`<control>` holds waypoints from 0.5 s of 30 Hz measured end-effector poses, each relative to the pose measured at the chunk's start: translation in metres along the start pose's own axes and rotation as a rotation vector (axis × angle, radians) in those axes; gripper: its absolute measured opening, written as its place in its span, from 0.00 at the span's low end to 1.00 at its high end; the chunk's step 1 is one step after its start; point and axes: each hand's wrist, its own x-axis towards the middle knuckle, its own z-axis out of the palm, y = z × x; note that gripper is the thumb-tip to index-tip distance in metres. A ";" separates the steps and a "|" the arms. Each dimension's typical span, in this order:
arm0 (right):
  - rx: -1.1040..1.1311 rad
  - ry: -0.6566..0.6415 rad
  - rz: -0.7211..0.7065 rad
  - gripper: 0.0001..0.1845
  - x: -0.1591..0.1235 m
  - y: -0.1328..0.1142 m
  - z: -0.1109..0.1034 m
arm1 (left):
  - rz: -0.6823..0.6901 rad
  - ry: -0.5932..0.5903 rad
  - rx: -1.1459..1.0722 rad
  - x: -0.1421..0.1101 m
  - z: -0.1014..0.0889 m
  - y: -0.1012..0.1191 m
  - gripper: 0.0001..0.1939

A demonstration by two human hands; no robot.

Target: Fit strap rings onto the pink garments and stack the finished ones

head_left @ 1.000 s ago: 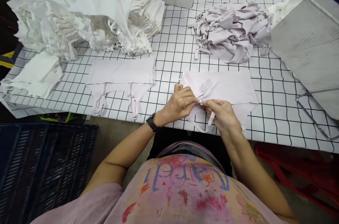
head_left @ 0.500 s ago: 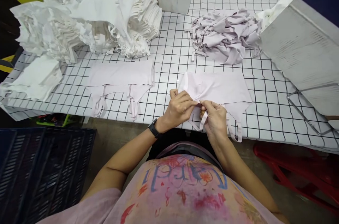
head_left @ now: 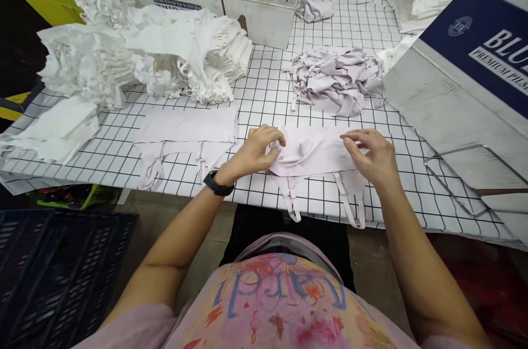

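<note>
A pale lilac strappy top (head_left: 317, 156) lies on the table in front of me, its straps pointing toward my body. Its body is creased near the left side. My left hand (head_left: 262, 148) rests at the top's left edge, fingers curved and thumb apart from them. At the upper right part of the top, my right hand (head_left: 369, 154) has its thumb and forefinger tips close together on the fabric. To the left lies a flat stack of similar lilac tops (head_left: 187, 126), straps also toward me.
Piles of white garments (head_left: 157, 52) stand back left, with a smaller white stack (head_left: 61, 126) nearer. A heap of lilac garments (head_left: 336, 79) lies behind my work. Cardboard boxes stand at the back (head_left: 259, 19) and right (head_left: 454, 96). A wire frame (head_left: 457, 154) leans by the right box.
My hands have parted from a pinch at the top's middle seam, left hand to the left edge, right hand to the upper right. The straps now hang toward me, untouched.
</note>
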 end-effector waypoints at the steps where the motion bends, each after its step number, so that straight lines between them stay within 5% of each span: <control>1: -0.036 -0.041 -0.050 0.10 0.015 0.010 0.001 | -0.005 -0.025 0.022 0.010 0.004 0.000 0.10; 5: -0.098 -0.214 -0.182 0.09 0.052 0.030 0.014 | -0.048 -0.198 0.134 0.046 0.028 -0.001 0.21; 8: -0.024 -0.346 -0.247 0.11 0.058 0.025 0.023 | -0.020 -0.205 0.127 0.061 0.038 -0.002 0.11; 11: 0.125 -0.449 -0.280 0.14 0.056 0.010 0.029 | 0.052 -0.156 -0.075 0.067 0.037 0.000 0.06; 15: 0.361 -0.535 -0.204 0.16 0.054 -0.002 0.033 | -0.061 -0.061 -0.468 0.071 0.033 0.004 0.10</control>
